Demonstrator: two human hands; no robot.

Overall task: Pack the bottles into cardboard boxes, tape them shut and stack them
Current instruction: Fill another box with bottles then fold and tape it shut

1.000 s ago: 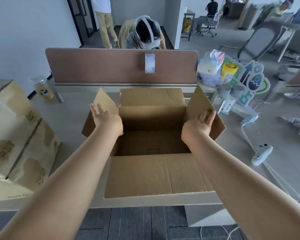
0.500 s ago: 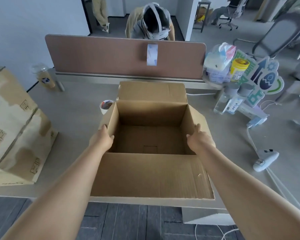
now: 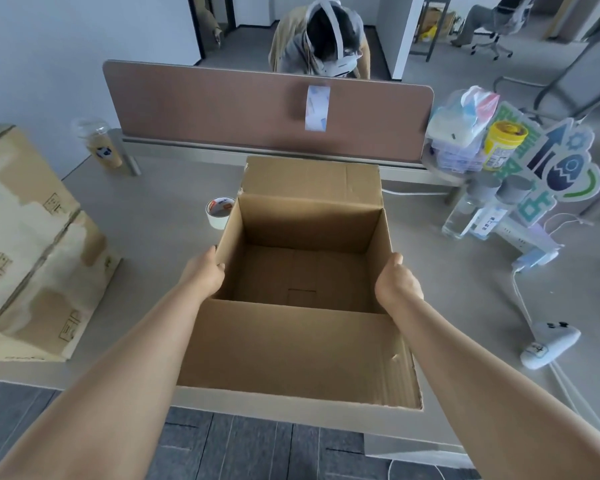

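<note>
Your cardboard box stands open at the middle of the tabletop, close to the near edge, with nothing inside it. Its near flap lies flat toward you and juts past that edge, and its far flap tilts back toward the divider panel that runs along the far edge. Your left hand grips the box's left wall at the rim: the thumb hooks over the top and the fingers curl down the outer side, mostly out of sight. Your right hand grips the right wall the same way, thumb on the rim and fingers wrapped round the outside. The tape roll sits just beyond the box's far left corner, close to it; whether they touch cannot be told. The bottles, clear with grey caps, stand well apart from the box near the tabletop's far right corner, in front of a colourful sign. Two closed boxes are stacked at the left edge. A white controller lies by the right edge, and a strip of tape hangs on the panel.
</note>
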